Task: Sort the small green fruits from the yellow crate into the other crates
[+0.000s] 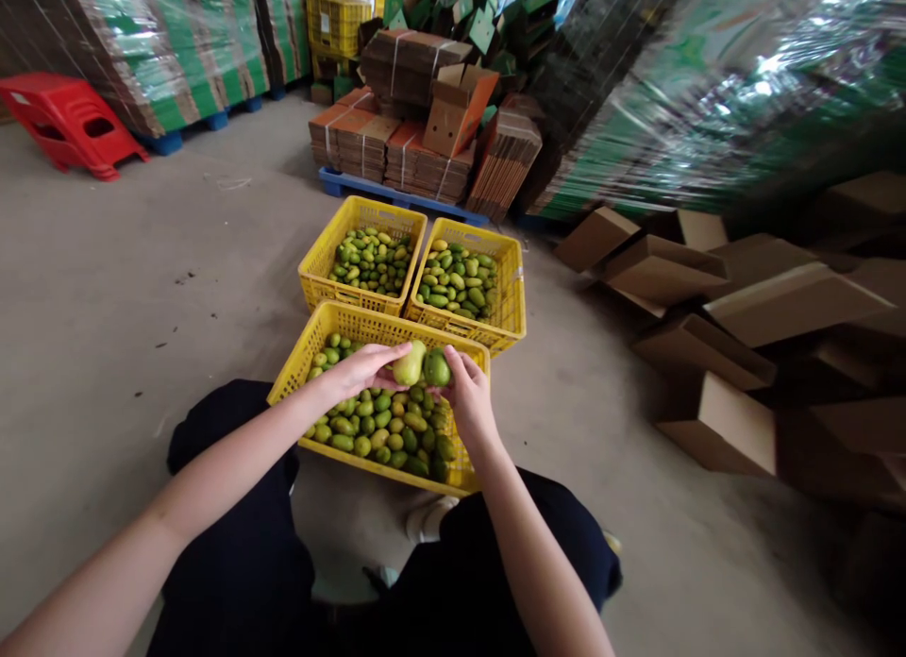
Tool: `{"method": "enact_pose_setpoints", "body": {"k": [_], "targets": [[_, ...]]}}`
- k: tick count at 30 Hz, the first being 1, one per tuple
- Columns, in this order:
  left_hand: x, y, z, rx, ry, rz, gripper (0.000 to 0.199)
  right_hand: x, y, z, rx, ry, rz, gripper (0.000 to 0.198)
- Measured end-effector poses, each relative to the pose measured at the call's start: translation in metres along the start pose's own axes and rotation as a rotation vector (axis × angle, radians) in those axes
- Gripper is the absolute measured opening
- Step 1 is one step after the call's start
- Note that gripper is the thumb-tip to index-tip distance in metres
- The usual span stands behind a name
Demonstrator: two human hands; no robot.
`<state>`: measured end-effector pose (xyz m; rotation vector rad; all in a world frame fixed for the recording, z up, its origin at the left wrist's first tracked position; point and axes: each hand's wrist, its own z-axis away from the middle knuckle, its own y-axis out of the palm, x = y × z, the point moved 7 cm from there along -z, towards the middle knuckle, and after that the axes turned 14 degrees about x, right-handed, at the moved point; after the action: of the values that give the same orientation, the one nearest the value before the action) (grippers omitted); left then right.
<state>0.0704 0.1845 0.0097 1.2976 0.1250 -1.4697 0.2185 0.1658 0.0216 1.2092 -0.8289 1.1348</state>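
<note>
Above the nearest yellow crate, my left hand grips a pale yellow-green mango. Right beside it, my right hand is closed on a darker green mango. The two fruits are side by side and look to be touching. Below my hands, the crate holds many small green and yellowish mangoes. Parts of the fruit and the crate's far side are hidden behind my hands and forearms.
Beyond stand two more yellow crates, a left one and a right one, both with mangoes. Flattened cartons are stacked on a blue pallet. Open cardboard boxes lie to the right. A red stool stands far left.
</note>
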Motion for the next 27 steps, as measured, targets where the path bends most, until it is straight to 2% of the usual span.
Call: {"method": "enact_pose_setpoints", "body": {"k": [2,6,10,15,18,20,23,25,27], "targets": [[-0.004,-0.001,0.0,-0.022,0.041,0.038,0.016,-0.006,0.002,-0.003,0.027,0.04,-0.13,0.032],[-0.009,-0.001,-0.001,-0.001,0.117,0.18,0.021,-0.014,0.013,-0.006,0.133,0.133,-0.366,0.027],[-0.012,-0.002,-0.004,0.008,0.167,0.233,0.02,-0.014,0.019,-0.002,0.123,0.134,-0.397,0.028],[-0.008,-0.003,-0.008,-0.032,0.147,0.283,0.028,-0.02,0.02,-0.002,0.09,0.127,-0.463,0.036],[-0.009,0.001,-0.008,0.008,0.166,0.318,0.034,-0.027,0.02,-0.006,0.121,0.156,-0.504,0.041],[-0.01,0.006,-0.008,0.06,0.21,0.307,0.037,-0.031,0.019,-0.01,0.12,0.138,-0.47,0.043],[-0.009,0.012,-0.01,0.103,0.351,0.267,0.035,-0.038,0.018,-0.013,0.028,0.021,-0.302,0.044],[-0.003,0.013,-0.013,0.079,0.409,0.216,0.031,-0.046,0.023,-0.013,-0.008,-0.056,-0.165,0.045],[0.008,0.009,-0.017,0.005,0.391,0.154,0.029,-0.058,0.032,-0.011,0.001,-0.094,-0.058,0.051]]}}
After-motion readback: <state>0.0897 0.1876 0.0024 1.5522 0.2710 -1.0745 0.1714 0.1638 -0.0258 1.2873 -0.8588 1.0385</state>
